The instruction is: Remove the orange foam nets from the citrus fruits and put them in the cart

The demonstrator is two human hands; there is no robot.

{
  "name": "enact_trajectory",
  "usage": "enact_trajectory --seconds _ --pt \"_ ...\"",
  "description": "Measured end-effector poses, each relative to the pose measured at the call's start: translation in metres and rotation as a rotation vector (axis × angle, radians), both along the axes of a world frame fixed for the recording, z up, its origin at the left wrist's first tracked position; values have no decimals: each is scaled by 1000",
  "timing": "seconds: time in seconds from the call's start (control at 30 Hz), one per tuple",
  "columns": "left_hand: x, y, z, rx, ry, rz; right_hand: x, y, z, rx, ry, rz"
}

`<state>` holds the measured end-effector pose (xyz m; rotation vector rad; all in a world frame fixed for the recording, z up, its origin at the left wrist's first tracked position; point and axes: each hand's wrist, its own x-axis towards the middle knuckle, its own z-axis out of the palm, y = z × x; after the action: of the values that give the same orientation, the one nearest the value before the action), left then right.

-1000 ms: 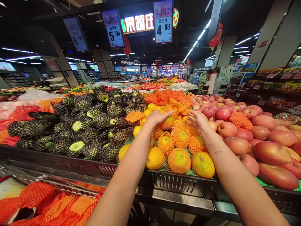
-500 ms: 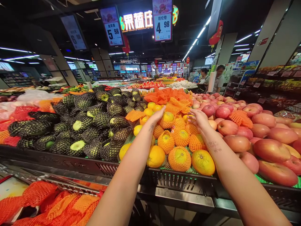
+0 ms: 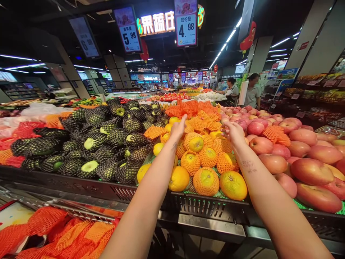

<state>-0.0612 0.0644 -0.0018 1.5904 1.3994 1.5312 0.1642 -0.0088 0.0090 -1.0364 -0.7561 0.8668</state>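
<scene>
Both hands reach over the orange pile, apart from each other, with no fruit gripped in either. My left hand (image 3: 178, 128) is at the pile's left side, its thumb raised and its other fingers mostly hidden. My right hand (image 3: 234, 133) is open at the right side, fingers spread, near the boundary with the apples. Between them lies an orange in an orange foam net (image 3: 196, 144). Closer to me sit another netted orange (image 3: 206, 181) and bare oranges (image 3: 233, 185) at the front edge. Empty foam nets (image 3: 192, 109) are heaped behind the hands.
Netted avocado-like dark green fruit (image 3: 99, 140) fill the left section; red apples (image 3: 309, 172) fill the right. A black slatted crate edge (image 3: 205, 205) runs along the front. Orange and red nets (image 3: 67, 233) lie in a bin at lower left. Two people (image 3: 252, 91) stand farther back.
The netted orange between my hands now sits lower and nearer the front, covering a spot with a red label. My right hand has shifted slightly right, and my left thumb points more upward.
</scene>
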Motion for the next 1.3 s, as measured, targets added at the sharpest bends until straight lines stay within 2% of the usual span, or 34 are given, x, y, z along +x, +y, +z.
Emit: enact_trajectory --seconds 0.07,0.13,0.2,0.27,0.4,0.47,0.53,0.63,0.83,1.0,1.07,1.2,1.3 --pt "0 -6 7 103 -58 107 0 0 0 -1 -13 -6" --pt "3 -12 13 285 -118 135 0 -1 1 2 -39 7" --pt "7 -18 17 434 -151 87 -1 -2 2 13 -68 67" --pt "12 -22 19 476 -164 -37 -3 -5 3 39 -89 171" --pt "22 -28 19 369 -183 -395 -11 -10 3 82 -67 374" --pt "25 -29 18 298 -174 -512 -15 -12 2 99 -13 431" --pt "26 -31 16 221 -154 -578 -18 -15 2 134 -5 489" --pt "26 -32 16 116 -129 -654 -19 -20 2 193 -102 575" --pt "23 -34 16 -5 -124 -842 -18 -25 4 207 -273 550" --pt "20 -36 21 40 -196 -833 -19 -21 0 277 -317 614" --pt "18 -37 24 59 -242 -765 -19 -21 1 337 -265 597" --pt "15 -42 36 111 -320 -528 -16 -30 12 401 -70 544" --pt "12 -49 50 190 -302 -474 -18 -41 20 292 -107 683"
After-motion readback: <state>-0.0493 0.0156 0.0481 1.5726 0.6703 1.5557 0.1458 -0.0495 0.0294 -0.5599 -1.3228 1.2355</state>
